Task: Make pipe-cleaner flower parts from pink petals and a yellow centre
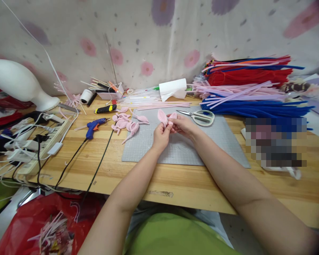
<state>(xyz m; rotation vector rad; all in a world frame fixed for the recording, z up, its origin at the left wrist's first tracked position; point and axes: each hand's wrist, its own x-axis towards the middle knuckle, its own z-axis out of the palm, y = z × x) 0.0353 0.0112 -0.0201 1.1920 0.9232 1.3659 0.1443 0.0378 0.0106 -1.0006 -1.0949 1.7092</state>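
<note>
Over the grey cutting mat (180, 148), my left hand (161, 134) and my right hand (183, 125) meet, both pinched on a pink pipe-cleaner petal (163, 117). The left fingers hold its looped body and the right fingers grip its other end, where a small pink loop shows. A pile of finished pink petals (123, 124) lies just left of the mat. White-handled scissors (200, 117) rest on the mat's far edge, right of my hands.
A blue glue gun (94, 125) and a power strip (39, 140) with cables lie at left. Stacked red, pink and blue pipe cleaners (250, 88) fill the right back. A white foam head (18, 83), a white roll (172, 88) and a red bag (42, 223) are nearby.
</note>
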